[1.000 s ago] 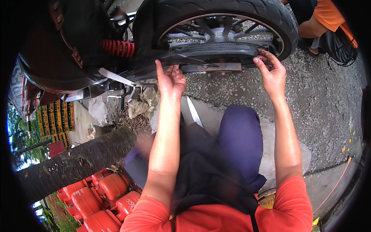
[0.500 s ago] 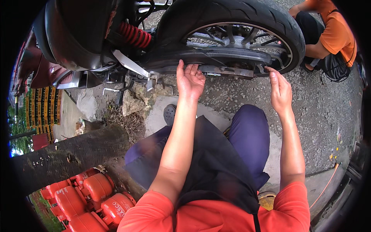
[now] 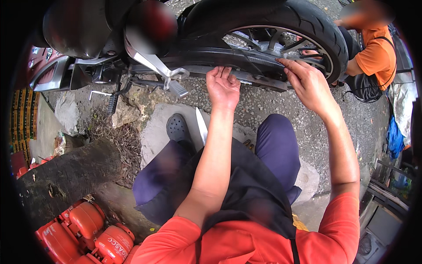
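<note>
The left hand (image 3: 223, 86) has its grip curled up around the lower edge of the black chain cover (image 3: 228, 59), fingers bent over it and touching. The right hand (image 3: 307, 81) pinches the same cover further along, fingertips pressed together on its edge just beside the spokes of the rear wheel (image 3: 303, 26). The cover is a long, dark, slightly glossy strip running under the motorcycle's body, level with the wheel hub.

Between the two hands the cover's underside hangs free above the gravel ground (image 3: 272, 103), with open room below it. Just left of the left hand a silver foot peg (image 3: 178, 88) juts out, narrowing the space on that side. A pale flat stone (image 3: 154, 132) lies under the person's knees, with a black clog (image 3: 178, 128) on it and a thin white strip (image 3: 201, 125) beside the left forearm.

Beyond the wheel another person in an orange shirt (image 3: 373, 55) crouches, one hand at the spokes. At lower left red gas cylinders (image 3: 94, 231) stand packed beside a dark tree trunk (image 3: 61, 176); what they hold cannot be told.
</note>
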Action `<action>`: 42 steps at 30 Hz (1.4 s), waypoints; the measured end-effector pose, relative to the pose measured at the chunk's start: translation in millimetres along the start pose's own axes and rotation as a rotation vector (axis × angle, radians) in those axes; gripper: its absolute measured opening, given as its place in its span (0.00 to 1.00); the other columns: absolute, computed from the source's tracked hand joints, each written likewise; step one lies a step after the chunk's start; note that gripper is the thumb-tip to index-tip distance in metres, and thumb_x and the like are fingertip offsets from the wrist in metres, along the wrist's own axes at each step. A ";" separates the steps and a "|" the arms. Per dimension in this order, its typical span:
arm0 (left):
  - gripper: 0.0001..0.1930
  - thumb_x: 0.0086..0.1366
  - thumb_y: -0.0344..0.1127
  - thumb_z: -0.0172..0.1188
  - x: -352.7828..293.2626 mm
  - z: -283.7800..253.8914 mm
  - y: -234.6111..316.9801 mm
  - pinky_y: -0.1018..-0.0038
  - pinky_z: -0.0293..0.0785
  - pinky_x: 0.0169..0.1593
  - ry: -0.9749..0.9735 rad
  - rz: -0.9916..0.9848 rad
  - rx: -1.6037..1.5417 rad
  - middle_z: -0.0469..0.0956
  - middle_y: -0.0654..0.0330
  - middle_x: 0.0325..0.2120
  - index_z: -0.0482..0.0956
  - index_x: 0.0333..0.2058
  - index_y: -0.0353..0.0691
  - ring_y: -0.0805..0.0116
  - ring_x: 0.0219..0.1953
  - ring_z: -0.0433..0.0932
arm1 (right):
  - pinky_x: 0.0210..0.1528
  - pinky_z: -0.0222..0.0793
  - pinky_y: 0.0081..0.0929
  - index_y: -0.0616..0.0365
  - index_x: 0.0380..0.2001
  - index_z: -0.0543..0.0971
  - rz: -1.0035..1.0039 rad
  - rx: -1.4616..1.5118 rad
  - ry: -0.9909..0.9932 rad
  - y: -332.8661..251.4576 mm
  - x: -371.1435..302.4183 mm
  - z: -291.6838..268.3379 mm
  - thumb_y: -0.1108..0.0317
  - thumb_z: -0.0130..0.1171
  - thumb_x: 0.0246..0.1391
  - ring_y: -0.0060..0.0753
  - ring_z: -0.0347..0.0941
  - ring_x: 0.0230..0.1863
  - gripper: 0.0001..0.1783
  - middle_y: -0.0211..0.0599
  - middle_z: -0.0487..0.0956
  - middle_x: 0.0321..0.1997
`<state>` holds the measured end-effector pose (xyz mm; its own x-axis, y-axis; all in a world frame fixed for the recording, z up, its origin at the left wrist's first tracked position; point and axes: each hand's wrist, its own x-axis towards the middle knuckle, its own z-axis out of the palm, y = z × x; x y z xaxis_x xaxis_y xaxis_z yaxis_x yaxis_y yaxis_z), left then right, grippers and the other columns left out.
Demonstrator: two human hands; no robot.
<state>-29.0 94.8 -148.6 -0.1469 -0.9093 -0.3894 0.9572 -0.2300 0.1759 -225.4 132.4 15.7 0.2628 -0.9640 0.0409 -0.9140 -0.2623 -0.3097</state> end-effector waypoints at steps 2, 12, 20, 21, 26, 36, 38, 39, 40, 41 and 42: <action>0.10 0.58 0.39 0.53 -1.0 -2.7 2.8 0.78 0.61 0.29 -0.002 -0.012 -0.002 0.73 0.63 0.33 0.73 0.36 0.41 0.73 0.26 0.64 | 0.43 0.72 0.43 0.52 0.53 0.77 -0.029 0.014 -0.005 -5.6 7.2 6.8 0.75 0.53 0.56 0.52 0.77 0.42 0.21 0.49 0.80 0.40; 0.08 0.57 0.37 0.54 -4.3 2.9 -5.5 0.78 0.62 0.29 0.051 0.007 0.009 0.73 0.65 0.35 0.72 0.34 0.44 0.71 0.27 0.66 | 0.41 0.72 0.42 0.54 0.49 0.79 -0.066 -0.021 0.055 -24.0 28.2 18.3 0.81 0.53 0.50 0.54 0.77 0.39 0.22 0.47 0.79 0.39; 0.11 0.62 0.42 0.56 -1.3 7.2 -8.9 0.79 0.62 0.28 0.091 0.054 0.027 0.76 0.64 0.36 0.72 0.40 0.46 0.74 0.26 0.69 | 0.42 0.71 0.39 0.56 0.50 0.78 -0.036 0.055 0.141 -22.4 27.2 29.8 0.83 0.50 0.54 0.53 0.77 0.39 0.21 0.48 0.79 0.37; 0.10 0.63 0.41 0.54 -0.7 8.2 -10.3 0.79 0.62 0.29 0.093 0.051 0.026 0.75 0.64 0.36 0.72 0.40 0.45 0.73 0.27 0.68 | 0.42 0.72 0.38 0.56 0.50 0.78 -0.021 0.093 0.164 -22.6 24.2 31.6 0.83 0.49 0.54 0.51 0.78 0.39 0.22 0.48 0.79 0.36; 0.14 0.66 0.43 0.54 0.0 5.8 -14.5 0.79 0.64 0.29 0.172 0.132 0.061 0.76 0.61 0.36 0.69 0.46 0.44 0.74 0.24 0.70 | 0.44 0.72 0.31 0.58 0.52 0.78 0.020 0.196 0.145 -25.5 11.2 41.8 0.84 0.48 0.55 0.42 0.79 0.38 0.23 0.48 0.79 0.37; 0.13 0.67 0.49 0.56 5.7 8.3 -21.8 0.81 0.58 0.17 0.261 0.215 0.029 0.74 0.65 0.27 0.72 0.34 0.45 0.78 0.15 0.69 | 0.45 0.71 0.27 0.63 0.51 0.78 0.061 0.249 0.140 -27.9 2.2 56.4 0.81 0.47 0.61 0.31 0.77 0.38 0.17 0.46 0.81 0.41; 0.15 0.67 0.51 0.56 4.9 11.0 -23.0 0.81 0.57 0.17 0.292 0.219 0.041 0.72 0.66 0.25 0.72 0.31 0.47 0.78 0.14 0.68 | 0.45 0.71 0.27 0.63 0.51 0.78 0.070 0.258 0.124 -28.1 4.3 55.9 0.80 0.47 0.61 0.31 0.77 0.37 0.17 0.46 0.81 0.41; 0.15 0.67 0.51 0.56 3.7 10.2 -22.3 0.81 0.57 0.17 0.274 0.226 0.043 0.72 0.66 0.25 0.71 0.31 0.47 0.79 0.14 0.68 | 0.45 0.72 0.27 0.63 0.51 0.78 0.078 0.263 0.118 -29.1 4.7 55.7 0.80 0.48 0.61 0.31 0.77 0.37 0.17 0.46 0.82 0.41; 0.15 0.67 0.52 0.56 3.9 10.1 -22.2 0.81 0.57 0.17 0.252 0.232 0.045 0.72 0.66 0.25 0.71 0.31 0.47 0.79 0.14 0.68 | 0.44 0.72 0.27 0.63 0.50 0.78 0.073 0.248 0.123 -29.9 6.1 54.1 0.80 0.48 0.61 0.31 0.77 0.37 0.17 0.47 0.81 0.41; 0.16 0.67 0.53 0.56 4.0 10.2 -22.6 0.81 0.57 0.17 0.230 0.236 0.048 0.72 0.66 0.25 0.71 0.32 0.47 0.79 0.14 0.67 | 0.43 0.72 0.27 0.63 0.50 0.79 0.070 0.232 0.129 -30.9 7.8 52.2 0.80 0.48 0.60 0.32 0.78 0.37 0.17 0.47 0.81 0.40; 0.16 0.67 0.53 0.55 4.2 10.7 -23.8 0.81 0.57 0.17 0.241 0.240 0.060 0.71 0.66 0.25 0.71 0.32 0.46 0.79 0.14 0.68 | 0.42 0.72 0.27 0.62 0.50 0.79 0.070 0.217 0.137 -32.0 9.2 49.9 0.80 0.49 0.60 0.32 0.78 0.36 0.17 0.47 0.81 0.40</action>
<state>-55.1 92.7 -144.7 0.1506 -0.8336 -0.5315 0.9399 -0.0459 0.3383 -178.4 134.1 -21.4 0.1431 -0.9804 0.1357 -0.8372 -0.1930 -0.5117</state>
